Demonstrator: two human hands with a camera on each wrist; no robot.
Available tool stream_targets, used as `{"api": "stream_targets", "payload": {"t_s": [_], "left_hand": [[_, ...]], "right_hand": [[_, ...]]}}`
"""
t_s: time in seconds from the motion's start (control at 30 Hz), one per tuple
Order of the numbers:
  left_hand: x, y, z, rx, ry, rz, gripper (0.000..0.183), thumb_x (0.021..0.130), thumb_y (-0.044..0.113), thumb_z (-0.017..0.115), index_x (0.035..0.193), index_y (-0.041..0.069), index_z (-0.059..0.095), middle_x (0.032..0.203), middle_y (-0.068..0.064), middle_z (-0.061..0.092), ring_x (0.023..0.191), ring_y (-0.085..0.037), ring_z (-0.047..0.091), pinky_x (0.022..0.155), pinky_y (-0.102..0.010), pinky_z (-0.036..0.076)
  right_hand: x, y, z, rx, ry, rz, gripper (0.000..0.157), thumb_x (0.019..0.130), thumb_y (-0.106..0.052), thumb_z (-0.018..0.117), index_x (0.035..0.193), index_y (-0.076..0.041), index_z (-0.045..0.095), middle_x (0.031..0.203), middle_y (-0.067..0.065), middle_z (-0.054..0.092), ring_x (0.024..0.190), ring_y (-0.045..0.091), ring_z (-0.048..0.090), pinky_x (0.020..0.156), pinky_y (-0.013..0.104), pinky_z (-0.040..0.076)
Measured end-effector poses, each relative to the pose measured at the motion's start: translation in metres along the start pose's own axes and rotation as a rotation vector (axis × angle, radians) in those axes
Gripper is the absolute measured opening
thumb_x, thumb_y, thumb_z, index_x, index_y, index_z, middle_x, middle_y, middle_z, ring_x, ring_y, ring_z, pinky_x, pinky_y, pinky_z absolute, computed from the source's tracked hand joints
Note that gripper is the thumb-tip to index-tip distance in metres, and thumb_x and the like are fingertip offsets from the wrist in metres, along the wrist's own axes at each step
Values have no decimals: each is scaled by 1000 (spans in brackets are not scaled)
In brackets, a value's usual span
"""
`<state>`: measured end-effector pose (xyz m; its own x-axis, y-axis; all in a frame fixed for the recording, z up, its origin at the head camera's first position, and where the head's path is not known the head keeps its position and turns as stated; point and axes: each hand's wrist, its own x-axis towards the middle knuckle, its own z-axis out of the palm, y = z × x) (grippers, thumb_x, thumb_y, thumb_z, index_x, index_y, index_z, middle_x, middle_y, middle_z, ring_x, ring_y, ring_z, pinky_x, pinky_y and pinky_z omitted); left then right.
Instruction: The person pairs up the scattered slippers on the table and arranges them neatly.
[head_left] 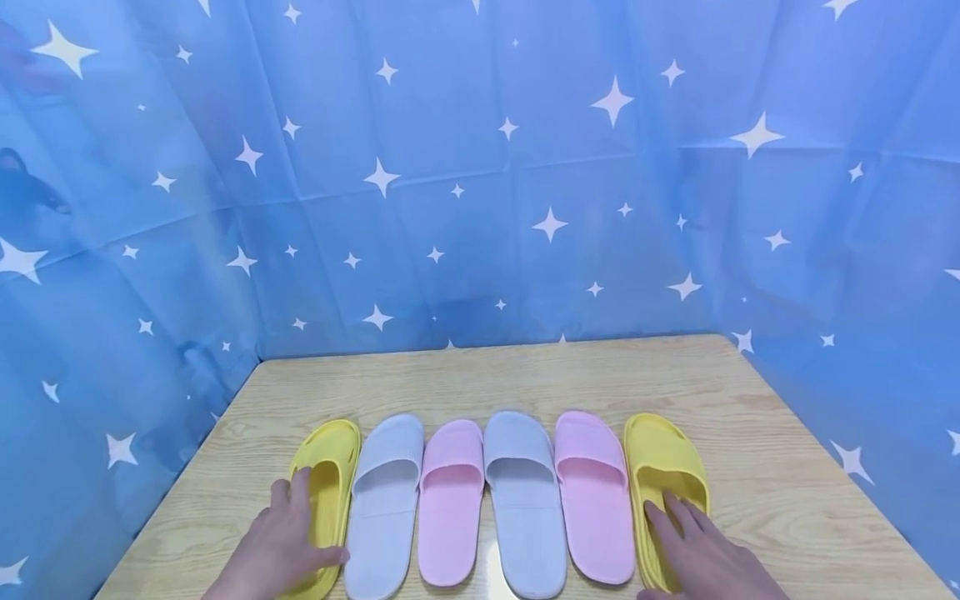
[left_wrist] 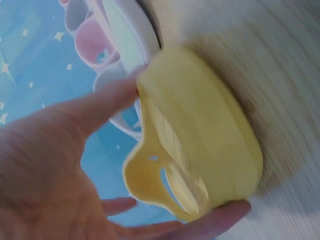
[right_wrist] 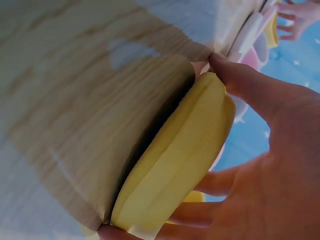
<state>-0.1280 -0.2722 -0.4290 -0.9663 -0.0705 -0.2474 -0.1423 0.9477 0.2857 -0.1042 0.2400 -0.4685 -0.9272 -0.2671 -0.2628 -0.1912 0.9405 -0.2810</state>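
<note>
Six slippers stand side by side in a row, with a yellow slipper at each end. My left hand [head_left: 272, 543] grips the left yellow slipper [head_left: 326, 450] near its heel. The left wrist view shows the thumb at one edge of its heel [left_wrist: 205, 120] and a finger along the other. At the far right, my right hand [head_left: 712, 557] holds the other yellow slipper [head_left: 662, 442] by the heel end. Its thumb and fingers lie on opposite sides of that heel [right_wrist: 175, 155] in the right wrist view.
Between the yellow ones lie a grey-blue slipper [head_left: 382, 517], a pink slipper [head_left: 452, 517], a second grey-blue slipper [head_left: 528, 521] and a second pink slipper [head_left: 596, 517]. They rest on a wood-grain table [head_left: 487, 375]. A blue curtain [head_left: 465, 208] with white stars hangs behind and at both sides.
</note>
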Motion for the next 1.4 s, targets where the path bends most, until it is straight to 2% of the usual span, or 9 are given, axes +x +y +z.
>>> {"api": "stream_targets", "payload": {"t_s": [0.07,0.13,0.33,0.47,0.57,0.77,1.0,1.2,1.4], "left_hand": [[-2,3,1,17,28,4,124,63,58,93,146,-7,29,119,-34,43,77,-32,56,67,-47,54],[-4,5,2,34,30,2,110,66,55,93,139,-5,37,113,-29,42,75,-29,52,63,-42,51],[-6,7,4,101,-53,-2,81,76,55,85,125,-2,55,111,-20,55,79,-27,57,71,-46,53],[-7,5,5,94,-102,4,77,79,52,84,125,-1,53,102,-12,57,74,-25,55,70,-45,52],[-8,3,4,99,-124,12,79,79,53,83,128,-1,52,104,-12,59,74,-26,55,70,-48,52],[-1,-2,-1,95,-99,60,74,80,49,83,129,2,54,110,-11,63,85,-32,61,73,-52,54],[10,-7,-7,12,-40,63,50,81,40,84,114,14,56,93,-1,55,74,-23,50,59,-36,39],[24,-11,-12,24,0,78,51,80,41,83,115,14,57,96,-1,59,75,-22,53,58,-37,40],[38,-11,-15,36,39,107,49,82,41,81,115,14,56,94,-1,59,73,-22,52,57,-37,39]], "right_hand": [[-1,1,0,11,-13,-3,115,83,-80,61,155,6,37,160,40,27,145,61,31,90,73,50],[-1,2,-2,22,-29,-6,114,85,-79,60,156,6,35,162,40,24,146,61,28,92,75,48],[-1,6,-8,34,-45,-27,109,86,-72,65,157,6,34,162,39,23,146,62,27,93,75,48],[0,11,-11,17,-12,-35,109,83,-65,74,155,7,35,161,40,26,145,63,28,95,73,48],[0,14,-14,19,-3,-23,109,83,-64,75,156,6,35,161,39,26,145,62,29,98,73,46],[5,17,-24,-17,26,13,107,81,-68,73,156,1,38,161,36,31,144,60,33,97,74,46],[14,28,-32,-38,41,-19,107,82,-69,72,155,2,40,160,36,33,143,60,35,99,73,45],[23,34,-39,-67,77,-87,102,84,-64,73,154,4,41,159,38,33,142,60,36,99,70,48],[32,40,-46,-45,47,-93,102,86,-63,72,155,4,38,161,38,28,144,61,32,102,72,44]]}}
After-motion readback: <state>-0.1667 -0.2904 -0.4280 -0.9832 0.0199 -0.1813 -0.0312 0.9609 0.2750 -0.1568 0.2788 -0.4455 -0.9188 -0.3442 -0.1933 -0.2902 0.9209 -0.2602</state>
